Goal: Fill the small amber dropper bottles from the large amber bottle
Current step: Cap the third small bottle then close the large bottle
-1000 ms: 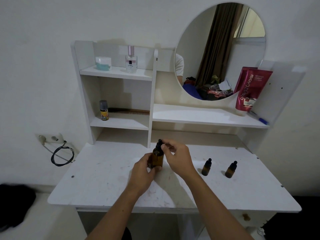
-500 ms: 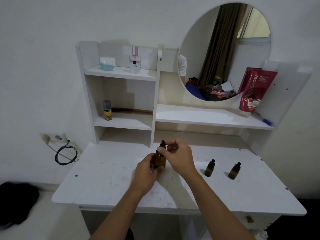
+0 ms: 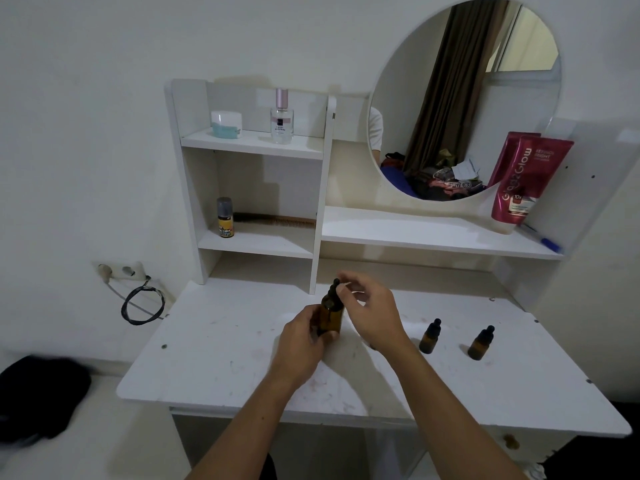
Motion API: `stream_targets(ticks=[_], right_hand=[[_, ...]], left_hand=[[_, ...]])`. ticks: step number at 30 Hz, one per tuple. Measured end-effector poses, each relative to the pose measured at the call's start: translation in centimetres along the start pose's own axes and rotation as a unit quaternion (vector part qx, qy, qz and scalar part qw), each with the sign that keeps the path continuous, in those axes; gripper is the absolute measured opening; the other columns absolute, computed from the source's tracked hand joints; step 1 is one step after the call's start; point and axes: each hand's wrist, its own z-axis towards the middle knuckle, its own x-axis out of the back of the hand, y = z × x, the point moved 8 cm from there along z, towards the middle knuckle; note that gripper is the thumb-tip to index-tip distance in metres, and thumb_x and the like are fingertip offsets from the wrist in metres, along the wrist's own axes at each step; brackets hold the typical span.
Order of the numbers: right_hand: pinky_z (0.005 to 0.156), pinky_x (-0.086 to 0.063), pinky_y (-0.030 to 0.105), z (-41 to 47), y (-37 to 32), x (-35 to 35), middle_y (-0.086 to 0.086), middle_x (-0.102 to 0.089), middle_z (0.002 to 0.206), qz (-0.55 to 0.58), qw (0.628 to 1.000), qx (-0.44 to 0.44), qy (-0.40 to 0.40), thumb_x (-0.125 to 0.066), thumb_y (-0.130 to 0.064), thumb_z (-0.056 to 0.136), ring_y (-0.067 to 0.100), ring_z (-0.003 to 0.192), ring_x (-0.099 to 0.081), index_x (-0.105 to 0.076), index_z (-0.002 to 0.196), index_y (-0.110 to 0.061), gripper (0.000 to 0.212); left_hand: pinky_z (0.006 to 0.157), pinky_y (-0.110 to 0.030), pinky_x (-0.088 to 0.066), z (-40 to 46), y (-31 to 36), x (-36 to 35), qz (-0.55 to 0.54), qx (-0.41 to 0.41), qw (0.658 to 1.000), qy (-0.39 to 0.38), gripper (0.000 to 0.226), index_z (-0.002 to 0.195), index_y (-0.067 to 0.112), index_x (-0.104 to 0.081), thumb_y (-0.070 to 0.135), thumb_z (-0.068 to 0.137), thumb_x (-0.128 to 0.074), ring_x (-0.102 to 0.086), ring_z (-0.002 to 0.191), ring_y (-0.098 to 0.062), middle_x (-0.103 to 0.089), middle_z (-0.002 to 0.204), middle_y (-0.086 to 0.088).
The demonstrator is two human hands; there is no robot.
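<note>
My left hand [image 3: 300,337] holds the big amber bottle [image 3: 330,316] near the middle of the white desk [image 3: 214,344]. My fingers [image 3: 313,318] wrap tight around its left side. The bottle stands up straight. My right hand [image 3: 372,315] is at the top of it. Those fingers pinch the black dropper cap [image 3: 334,289], with the other fingers loose and curled. I cannot tell if the cap is on tight or loose.

At 3 o'clock from the big bottle stand two small amber dropper bottles. The near small bottle [image 3: 429,337] is just beside my right wrist. The far small bottle [image 3: 480,342] stands a bit apart from it, more to the right. Both have black caps on.

At 1 o'clock a red tube [image 3: 526,181] leans on the round mirror [image 3: 460,98]. It says "Glow" in big letters and "10x" lower down. The small words are too tiny to read. A blue pen [image 3: 543,240] lies beside it on the long shelf [image 3: 415,233].

At 11 o'clock a little can [image 3: 225,218] with a yellow label stands on the low shelf, next to a brown comb [image 3: 280,220]. Its label is too blurry to read. Above them sit a white jar [image 3: 225,123] and a clear perfume bottle [image 3: 282,117] with a pink cap. Its label has writing that I cannot read.

At 9 o'clock a black cord [image 3: 142,304] hangs from a wall socket [image 3: 119,271].
</note>
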Motion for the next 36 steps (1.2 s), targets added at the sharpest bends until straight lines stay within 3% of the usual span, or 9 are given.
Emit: stream_targets(ticks=[6, 14, 18, 23, 29, 32, 36], right_hand=[[0.086, -0.051, 0.010, 0.6, 0.1, -0.3, -0.008, -0.075, 0.105, -0.024, 0.999, 0.002, -0.036, -0.068, -0.015, 0.099, 0.001, 0.098, -0.068, -0.076, 0.118, -0.017, 0.020], [0.074, -0.049, 0.004, 0.9, 0.2, -0.1, -0.018, -0.070, 0.091, -0.015, 0.999, -0.026, -0.035, -0.077, -0.021, 0.094, -0.005, 0.089, -0.066, -0.076, 0.108, -0.022, 0.014], [0.076, -0.047, 0.006, 1.2, 0.0, -0.1, -0.011, -0.069, 0.097, -0.044, 0.998, -0.014, -0.049, -0.076, -0.021, 0.095, -0.003, 0.089, -0.064, -0.077, 0.114, -0.017, 0.020], [0.070, -0.047, 0.000, 1.2, 0.1, 0.1, -0.015, -0.071, 0.091, -0.031, 0.998, -0.031, -0.036, -0.079, -0.024, 0.091, -0.005, 0.085, -0.066, -0.078, 0.105, -0.019, 0.015], [0.072, -0.051, 0.005, 0.2, -0.2, -0.1, -0.007, -0.076, 0.089, -0.018, 0.999, -0.012, 0.028, -0.081, -0.022, 0.090, -0.001, 0.082, -0.070, -0.077, 0.099, -0.014, 0.012], [0.073, -0.051, 0.005, 0.2, -0.6, -0.4, -0.007, -0.075, 0.091, -0.047, 0.999, -0.005, 0.022, -0.079, -0.024, 0.092, 0.000, 0.083, -0.069, -0.076, 0.102, -0.016, 0.014], [0.081, -0.058, 0.018, 0.2, -0.5, -0.5, -0.007, -0.075, 0.092, -0.060, 0.998, -0.006, 0.027, -0.078, -0.027, 0.092, 0.003, 0.084, -0.070, -0.076, 0.103, -0.016, 0.015]], left_hand=[[0.103, -0.034, -0.054, 0.1, -0.1, 0.0, 0.005, -0.009, 1.000, 0.004, 0.048, 0.136, 0.031, -0.055, 0.032, 0.093, -0.075, -0.063, 0.111, -0.013, -0.066, 0.125, 0.011], [0.099, -0.026, -0.053, 0.1, -0.2, -0.1, 0.013, -0.013, 1.000, 0.004, 0.047, 0.135, 0.033, -0.054, 0.033, 0.092, -0.075, -0.063, 0.106, -0.009, -0.065, 0.121, 0.014], [0.101, -0.028, -0.053, 0.2, -0.4, -0.2, 0.016, -0.012, 1.000, 0.006, 0.048, 0.135, 0.033, -0.054, 0.033, 0.092, -0.075, -0.062, 0.106, -0.008, -0.065, 0.121, 0.015], [0.105, -0.032, -0.052, 0.3, -0.4, -0.2, 0.020, -0.009, 1.000, 0.008, 0.049, 0.136, 0.032, -0.054, 0.031, 0.092, -0.075, -0.062, 0.109, -0.011, -0.066, 0.125, 0.012], [0.107, -0.035, -0.052, 0.2, -0.5, -0.3, 0.022, -0.002, 1.000, 0.015, 0.051, 0.138, 0.032, -0.053, 0.033, 0.092, -0.075, -0.063, 0.116, -0.013, -0.065, 0.130, 0.011], [0.106, -0.035, -0.052, 0.1, -0.4, -0.2, 0.020, 0.002, 1.000, 0.017, 0.050, 0.136, 0.033, -0.053, 0.035, 0.092, -0.075, -0.062, 0.116, -0.013, -0.065, 0.130, 0.011], [0.107, -0.037, -0.052, 0.0, -0.4, -0.3, 0.021, 0.004, 1.000, 0.012, 0.049, 0.137, 0.032, -0.053, 0.036, 0.093, -0.073, -0.063, 0.117, -0.013, -0.065, 0.130, 0.011]])
